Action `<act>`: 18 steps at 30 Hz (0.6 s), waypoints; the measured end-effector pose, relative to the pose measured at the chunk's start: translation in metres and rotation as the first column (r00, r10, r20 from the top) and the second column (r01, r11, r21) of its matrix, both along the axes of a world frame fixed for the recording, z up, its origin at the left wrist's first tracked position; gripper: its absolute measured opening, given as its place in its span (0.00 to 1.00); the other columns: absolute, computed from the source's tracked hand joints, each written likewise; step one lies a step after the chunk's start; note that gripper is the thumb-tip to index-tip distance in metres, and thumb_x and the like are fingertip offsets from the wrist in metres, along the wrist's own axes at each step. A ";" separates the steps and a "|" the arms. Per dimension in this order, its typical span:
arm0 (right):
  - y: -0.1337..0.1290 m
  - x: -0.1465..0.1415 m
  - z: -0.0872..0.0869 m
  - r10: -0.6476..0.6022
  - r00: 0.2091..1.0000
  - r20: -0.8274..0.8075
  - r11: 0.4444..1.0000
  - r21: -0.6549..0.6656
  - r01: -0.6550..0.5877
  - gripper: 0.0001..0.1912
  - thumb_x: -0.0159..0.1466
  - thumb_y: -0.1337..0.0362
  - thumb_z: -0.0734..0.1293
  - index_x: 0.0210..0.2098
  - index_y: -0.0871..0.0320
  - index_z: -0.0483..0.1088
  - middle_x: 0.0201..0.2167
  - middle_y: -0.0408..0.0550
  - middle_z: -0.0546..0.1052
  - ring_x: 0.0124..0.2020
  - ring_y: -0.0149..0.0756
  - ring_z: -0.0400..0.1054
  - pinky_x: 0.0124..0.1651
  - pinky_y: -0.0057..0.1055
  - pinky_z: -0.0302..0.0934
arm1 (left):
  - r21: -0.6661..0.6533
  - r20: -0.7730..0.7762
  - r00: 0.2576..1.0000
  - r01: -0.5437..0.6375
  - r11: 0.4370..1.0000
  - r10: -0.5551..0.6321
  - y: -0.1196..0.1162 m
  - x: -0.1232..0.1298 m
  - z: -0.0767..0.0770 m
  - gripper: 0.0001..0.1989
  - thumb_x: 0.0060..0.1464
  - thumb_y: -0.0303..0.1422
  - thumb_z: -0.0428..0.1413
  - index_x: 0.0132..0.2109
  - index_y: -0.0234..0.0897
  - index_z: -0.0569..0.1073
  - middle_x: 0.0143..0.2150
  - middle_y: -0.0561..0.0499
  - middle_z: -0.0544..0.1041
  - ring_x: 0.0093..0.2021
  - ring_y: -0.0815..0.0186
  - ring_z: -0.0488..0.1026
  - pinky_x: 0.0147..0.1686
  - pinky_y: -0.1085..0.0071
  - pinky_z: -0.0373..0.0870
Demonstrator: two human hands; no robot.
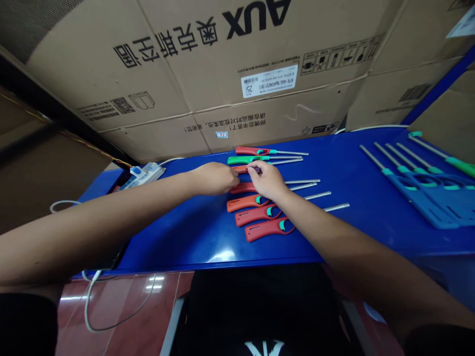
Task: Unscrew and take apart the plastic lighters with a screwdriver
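A row of long-nosed gas lighters lies on the blue table, handles to the left and metal tubes to the right. My left hand (217, 178) is closed at the butt end of an orange lighter (240, 169), third from the back. Over the same lighter, my right hand (267, 181) pinches thumb and finger together near a small dark spot; what is between them I cannot make out. Behind lie a green lighter (241, 160) and a red lighter (247, 150). Nearer me are another orange lighter (241, 203) and a red lighter (265, 230). My right hand and forearm cover parts of several lighters.
Blue lighters (426, 198) lie side by side at the right, with a green-handled one (460, 165) beyond them. A white power strip (148, 174) with a plug and cables sits at the left. A large cardboard box (208, 99) stands along the back of the blue table (178, 232).
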State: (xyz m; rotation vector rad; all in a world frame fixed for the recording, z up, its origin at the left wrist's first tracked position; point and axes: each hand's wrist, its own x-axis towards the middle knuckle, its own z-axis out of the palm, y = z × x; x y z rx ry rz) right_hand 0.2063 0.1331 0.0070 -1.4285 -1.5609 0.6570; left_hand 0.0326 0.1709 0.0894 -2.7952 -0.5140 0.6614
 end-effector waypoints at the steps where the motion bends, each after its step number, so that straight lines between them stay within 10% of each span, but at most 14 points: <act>1: 0.000 0.000 0.000 -0.001 1.000 0.002 1.000 0.003 0.001 0.11 0.67 0.65 0.62 0.41 0.60 0.76 0.38 0.50 0.81 0.37 0.36 0.73 0.44 0.32 0.65 | 0.005 -0.013 1.000 0.016 1.000 -0.016 0.001 0.000 0.001 0.09 0.58 0.25 0.52 0.37 0.36 0.77 0.39 0.43 0.80 0.37 0.60 0.77 0.32 0.69 0.66; 12: 0.002 -0.001 -0.005 -0.010 0.999 0.041 1.000 0.015 0.009 0.10 0.67 0.65 0.63 0.40 0.57 0.76 0.37 0.48 0.82 0.36 0.37 0.74 0.41 0.32 0.65 | 0.025 -0.183 0.966 0.190 0.982 -0.182 0.003 0.022 0.003 0.08 0.53 0.23 0.55 0.34 0.36 0.79 0.39 0.42 0.81 0.38 0.59 0.78 0.32 0.68 0.65; 18: 0.001 -0.002 -0.004 -0.010 0.999 0.046 1.000 0.019 0.009 0.09 0.67 0.65 0.63 0.40 0.57 0.76 0.37 0.47 0.82 0.36 0.37 0.74 0.43 0.32 0.66 | 0.022 -0.207 0.975 -0.077 0.997 0.079 0.001 0.035 0.003 0.09 0.49 0.29 0.57 0.36 0.35 0.81 0.32 0.41 0.81 0.29 0.57 0.76 0.28 0.67 0.64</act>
